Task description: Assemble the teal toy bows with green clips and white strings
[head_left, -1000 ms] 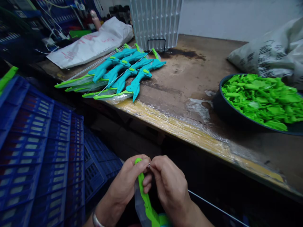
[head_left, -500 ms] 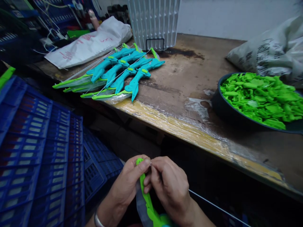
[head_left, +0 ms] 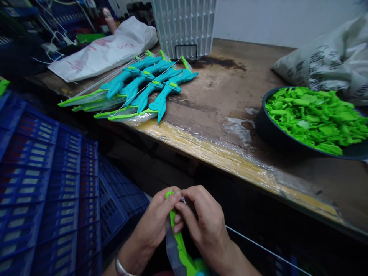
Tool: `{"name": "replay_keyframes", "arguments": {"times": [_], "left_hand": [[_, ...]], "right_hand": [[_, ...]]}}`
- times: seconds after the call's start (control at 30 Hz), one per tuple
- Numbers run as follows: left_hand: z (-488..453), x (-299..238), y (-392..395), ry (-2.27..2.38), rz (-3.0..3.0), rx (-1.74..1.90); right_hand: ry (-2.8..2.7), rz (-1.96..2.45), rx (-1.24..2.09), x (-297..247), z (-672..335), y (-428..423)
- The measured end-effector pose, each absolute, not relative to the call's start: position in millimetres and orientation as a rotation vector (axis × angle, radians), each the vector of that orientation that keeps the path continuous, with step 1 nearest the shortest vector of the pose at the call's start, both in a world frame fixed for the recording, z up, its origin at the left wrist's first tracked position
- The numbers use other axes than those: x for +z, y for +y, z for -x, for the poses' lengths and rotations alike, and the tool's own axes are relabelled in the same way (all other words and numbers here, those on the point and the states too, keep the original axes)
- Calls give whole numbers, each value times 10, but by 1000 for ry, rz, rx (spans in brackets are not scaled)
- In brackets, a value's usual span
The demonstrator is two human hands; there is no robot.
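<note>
My left hand (head_left: 156, 216) is closed round the tip of a green toy bow (head_left: 179, 243), its thumb pressed on the limb. The limb carries a clear plastic sheet along its left side and meets a teal part at the bottom edge of the view. Close against it, my right hand (head_left: 205, 222) pinches a white bowstring (head_left: 183, 199), whose small knotted end shows between thumb and forefinger. The rest of the string (head_left: 258, 245) runs out from behind the right hand toward the lower right. Some of my fingertips are hidden behind the limb.
Several teal and green toy bows (head_left: 152, 82) lie on the worn table (head_left: 212, 103). A dark basin (head_left: 260, 122) of green plastic pieces (head_left: 316, 119) stands right, by a printed sack (head_left: 322, 65). Blue crates (head_left: 48, 191) fill the left. A white sack (head_left: 106, 50) lies behind.
The string's knotted end now shows more plainly between my right thumb and forefinger, as those fingers have shifted slightly. My left hand keeps its hold. The view has moved a little.
</note>
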State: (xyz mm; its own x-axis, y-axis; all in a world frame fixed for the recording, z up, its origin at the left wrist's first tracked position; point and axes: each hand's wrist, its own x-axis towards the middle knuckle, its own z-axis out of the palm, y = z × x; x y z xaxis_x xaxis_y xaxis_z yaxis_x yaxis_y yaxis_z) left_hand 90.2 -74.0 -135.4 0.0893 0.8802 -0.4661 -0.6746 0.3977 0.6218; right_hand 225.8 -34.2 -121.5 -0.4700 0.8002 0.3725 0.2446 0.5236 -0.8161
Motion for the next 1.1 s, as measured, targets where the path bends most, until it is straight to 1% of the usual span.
{"name": "replay_keyframes", "arguments": {"times": [0.07, 0.2, 0.27, 0.47, 0.67, 0.77, 0.9, 1.0, 1.1], "left_hand": [[-909, -1348, -736, 905, -258, 1191], [-931, -1320, -707, 928, -236, 1206], [-941, -1323, -687, 936, -247, 1204], [-917, -1344, -649, 936, -325, 1206], [-902, -1451, -610, 821, -369, 1188], [-961, -1511, -640, 722, -373, 1180], [-998, -1482, -672, 530, -398, 1229], [-900, -1381, -616, 445, -445, 1313], [-617, -1234, -518, 456, -455, 1489]], "right_hand": [[-1986, 852, 920, -1180, -2274, -309], [-2044, 938, 1057, -1090, -2339, -217], [-2135, 976, 1054, -1060, -2375, -173], [-2590, 927, 749, -995, -2482, -177], [-2806, 970, 548, -987, -2519, -301], [-2823, 1008, 406, -963, -2492, -422], [-2724, 956, 91, -833, -2441, -573], [-2584, 795, -50, -700, -2396, -641], [-2441, 555, -55, -639, -2311, -756]]}}
